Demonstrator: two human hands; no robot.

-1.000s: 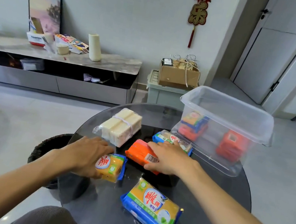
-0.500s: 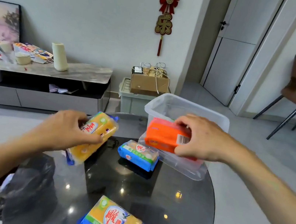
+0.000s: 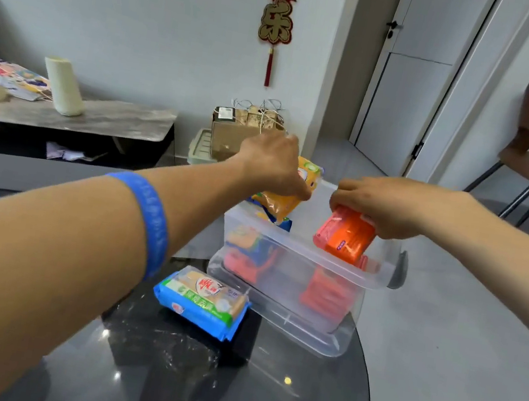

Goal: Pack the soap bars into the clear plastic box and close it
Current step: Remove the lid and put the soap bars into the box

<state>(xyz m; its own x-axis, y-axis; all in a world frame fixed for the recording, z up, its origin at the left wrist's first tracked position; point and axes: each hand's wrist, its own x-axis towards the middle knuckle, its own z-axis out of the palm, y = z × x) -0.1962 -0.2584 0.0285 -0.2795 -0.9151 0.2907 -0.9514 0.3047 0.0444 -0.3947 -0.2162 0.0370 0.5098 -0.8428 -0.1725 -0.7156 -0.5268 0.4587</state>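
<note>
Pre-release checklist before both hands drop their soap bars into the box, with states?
1. Left hand grips the yellow wrapped soap bar: ok.
2. Right hand grips the orange wrapped soap bar: ok.
3. Both bars above the open clear plastic box: ok.
4. Free floor space between the stacks inside: cannot tell.
5. All bars packed: not ok; blue-and-green wrapped soap bar lies on the dark glass table.
6. Lid location: cannot tell.
</note>
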